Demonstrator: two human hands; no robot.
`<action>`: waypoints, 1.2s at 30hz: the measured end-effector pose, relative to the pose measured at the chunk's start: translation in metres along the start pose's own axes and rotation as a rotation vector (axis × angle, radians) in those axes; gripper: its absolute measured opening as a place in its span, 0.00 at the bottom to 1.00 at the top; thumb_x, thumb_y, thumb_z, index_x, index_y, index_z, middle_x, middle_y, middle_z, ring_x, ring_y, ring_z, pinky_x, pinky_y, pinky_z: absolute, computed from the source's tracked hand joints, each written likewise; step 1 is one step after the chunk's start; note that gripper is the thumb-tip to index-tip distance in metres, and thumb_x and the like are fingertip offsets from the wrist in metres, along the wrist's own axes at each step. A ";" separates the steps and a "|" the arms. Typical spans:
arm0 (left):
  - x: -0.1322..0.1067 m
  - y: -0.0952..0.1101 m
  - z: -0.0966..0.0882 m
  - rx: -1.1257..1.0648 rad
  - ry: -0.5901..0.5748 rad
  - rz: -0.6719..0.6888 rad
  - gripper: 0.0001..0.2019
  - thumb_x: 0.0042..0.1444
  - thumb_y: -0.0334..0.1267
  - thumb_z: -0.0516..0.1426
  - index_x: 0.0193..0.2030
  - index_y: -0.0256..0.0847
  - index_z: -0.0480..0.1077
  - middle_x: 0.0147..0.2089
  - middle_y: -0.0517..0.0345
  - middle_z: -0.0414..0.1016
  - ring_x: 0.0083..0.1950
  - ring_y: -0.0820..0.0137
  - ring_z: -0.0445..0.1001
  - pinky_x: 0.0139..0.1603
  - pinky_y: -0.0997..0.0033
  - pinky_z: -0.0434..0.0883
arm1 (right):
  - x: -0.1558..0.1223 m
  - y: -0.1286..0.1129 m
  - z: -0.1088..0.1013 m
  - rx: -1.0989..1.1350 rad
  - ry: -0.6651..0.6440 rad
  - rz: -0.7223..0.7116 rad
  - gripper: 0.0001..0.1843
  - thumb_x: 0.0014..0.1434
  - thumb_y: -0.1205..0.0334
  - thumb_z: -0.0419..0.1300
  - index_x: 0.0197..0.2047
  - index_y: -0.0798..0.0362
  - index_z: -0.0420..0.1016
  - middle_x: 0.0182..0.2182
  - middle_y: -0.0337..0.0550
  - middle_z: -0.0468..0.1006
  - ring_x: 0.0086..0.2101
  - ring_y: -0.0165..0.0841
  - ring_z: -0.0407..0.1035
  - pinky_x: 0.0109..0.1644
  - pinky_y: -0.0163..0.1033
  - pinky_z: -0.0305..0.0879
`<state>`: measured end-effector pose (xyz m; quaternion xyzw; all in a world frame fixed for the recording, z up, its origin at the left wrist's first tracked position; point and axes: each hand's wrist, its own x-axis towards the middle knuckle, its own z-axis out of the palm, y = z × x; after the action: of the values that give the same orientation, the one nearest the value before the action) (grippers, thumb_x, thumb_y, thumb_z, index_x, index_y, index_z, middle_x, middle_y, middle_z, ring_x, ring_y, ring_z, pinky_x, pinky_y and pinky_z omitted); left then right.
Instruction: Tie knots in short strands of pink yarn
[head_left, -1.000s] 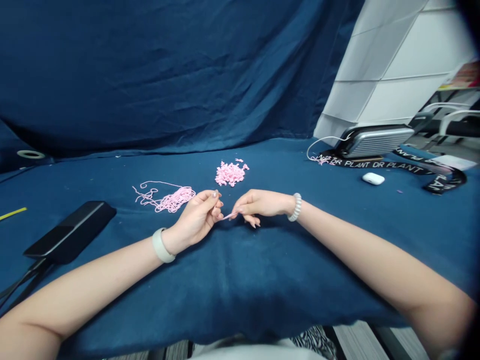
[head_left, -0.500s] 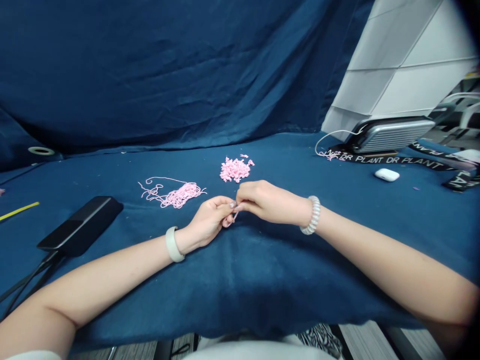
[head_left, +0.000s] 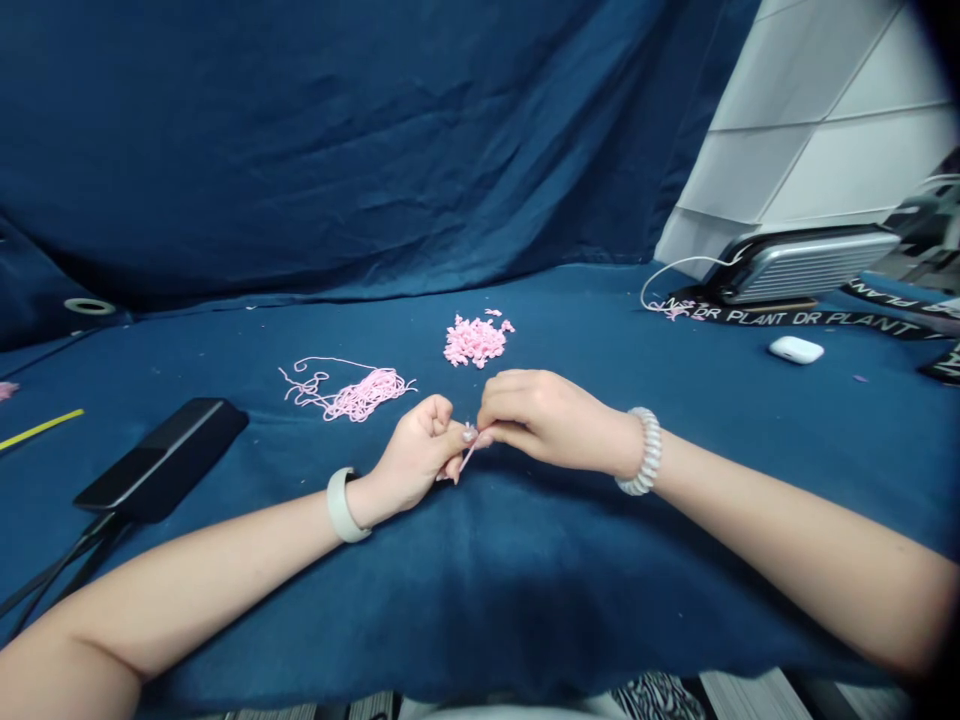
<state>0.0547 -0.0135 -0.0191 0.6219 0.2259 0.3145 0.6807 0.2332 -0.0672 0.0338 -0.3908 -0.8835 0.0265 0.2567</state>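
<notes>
My left hand [head_left: 421, 452] is closed, its thumb and fingers pinching a short piece of pink yarn [head_left: 466, 460]. Right beside it, my right hand [head_left: 547, 420] is closed too, its fingertips meeting the left thumb at the yarn's upper end. What the right fingertips grip is mostly hidden, but it seems to be the same yarn. Beyond the hands lies a small pile of short pink knotted bits [head_left: 475, 341]. To the left of that pile is a loose tangle of pink yarn [head_left: 363, 394]. Both rest on the dark blue cloth [head_left: 480, 610].
A black device [head_left: 163, 458] with cables lies at the left, near a yellow stick [head_left: 41, 430]. At the right are a white earbud case [head_left: 796, 350], a black printed ribbon [head_left: 810, 319] and a ridged silver case [head_left: 817, 265]. A blue curtain [head_left: 337, 150] hangs behind.
My hands have shifted slightly down. The left fingers have curled in more tightly, and the pink yarn shows more clearly below the pinch. The camera view has shifted a little.
</notes>
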 end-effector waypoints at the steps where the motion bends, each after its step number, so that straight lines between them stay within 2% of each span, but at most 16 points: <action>1: -0.001 0.000 0.000 0.014 0.000 0.010 0.17 0.54 0.40 0.58 0.29 0.43 0.50 0.12 0.71 0.64 0.12 0.82 0.55 0.13 0.84 0.50 | 0.000 0.000 0.000 0.014 0.001 -0.011 0.08 0.60 0.65 0.55 0.32 0.56 0.73 0.29 0.42 0.73 0.31 0.29 0.65 0.36 0.34 0.60; 11: -0.007 0.006 0.004 0.049 -0.027 -0.008 0.19 0.51 0.40 0.60 0.29 0.43 0.49 0.13 0.69 0.67 0.10 0.79 0.61 0.11 0.85 0.51 | -0.002 -0.001 0.003 0.038 0.045 -0.098 0.11 0.60 0.63 0.54 0.28 0.54 0.73 0.26 0.42 0.73 0.30 0.31 0.64 0.37 0.37 0.60; 19: -0.007 0.004 0.003 0.054 -0.058 -0.049 0.19 0.50 0.43 0.60 0.27 0.42 0.50 0.15 0.65 0.70 0.11 0.78 0.64 0.10 0.85 0.52 | -0.002 -0.001 0.008 0.106 0.016 -0.028 0.08 0.58 0.65 0.57 0.27 0.55 0.72 0.26 0.40 0.72 0.30 0.30 0.64 0.35 0.35 0.60; 21: -0.006 0.003 0.002 0.067 -0.066 -0.050 0.19 0.50 0.42 0.60 0.27 0.42 0.50 0.15 0.66 0.70 0.11 0.78 0.64 0.11 0.85 0.53 | -0.002 -0.001 0.009 0.119 0.012 0.024 0.07 0.58 0.63 0.58 0.29 0.55 0.71 0.27 0.41 0.72 0.30 0.30 0.64 0.35 0.35 0.60; 24: -0.006 0.002 0.002 0.086 -0.070 -0.064 0.18 0.51 0.41 0.59 0.27 0.42 0.50 0.14 0.66 0.69 0.11 0.78 0.64 0.11 0.85 0.54 | -0.002 0.000 0.010 0.153 0.005 0.098 0.09 0.56 0.59 0.60 0.36 0.56 0.72 0.31 0.42 0.72 0.31 0.30 0.65 0.35 0.35 0.62; 26: -0.005 0.002 0.002 0.087 -0.065 -0.072 0.18 0.51 0.40 0.60 0.28 0.42 0.50 0.15 0.66 0.70 0.12 0.78 0.64 0.12 0.85 0.54 | -0.002 0.001 0.012 0.190 -0.010 0.078 0.10 0.57 0.60 0.58 0.40 0.56 0.74 0.33 0.43 0.73 0.32 0.29 0.66 0.37 0.35 0.63; 28: -0.004 0.002 0.001 0.077 -0.052 -0.076 0.19 0.50 0.40 0.60 0.28 0.42 0.50 0.17 0.65 0.71 0.13 0.78 0.65 0.12 0.85 0.54 | -0.003 0.002 0.016 0.235 -0.011 0.045 0.08 0.59 0.63 0.56 0.39 0.55 0.76 0.32 0.43 0.73 0.32 0.29 0.67 0.38 0.34 0.63; 33: -0.001 -0.002 -0.001 0.010 -0.015 -0.081 0.17 0.51 0.45 0.59 0.32 0.42 0.52 0.16 0.65 0.70 0.12 0.80 0.61 0.13 0.84 0.55 | -0.004 0.009 0.029 0.355 0.110 0.096 0.08 0.57 0.67 0.58 0.28 0.55 0.77 0.27 0.40 0.74 0.29 0.27 0.68 0.37 0.33 0.63; 36: 0.002 -0.001 0.000 -0.064 0.048 -0.100 0.15 0.52 0.44 0.59 0.37 0.41 0.57 0.21 0.64 0.71 0.17 0.79 0.64 0.17 0.81 0.60 | -0.004 0.014 0.033 0.337 0.225 0.140 0.08 0.57 0.70 0.57 0.27 0.56 0.75 0.26 0.40 0.74 0.29 0.27 0.67 0.37 0.33 0.63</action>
<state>0.0560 -0.0122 -0.0197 0.5801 0.2629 0.3019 0.7094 0.2290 -0.0555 -0.0001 -0.4032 -0.8031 0.1475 0.4131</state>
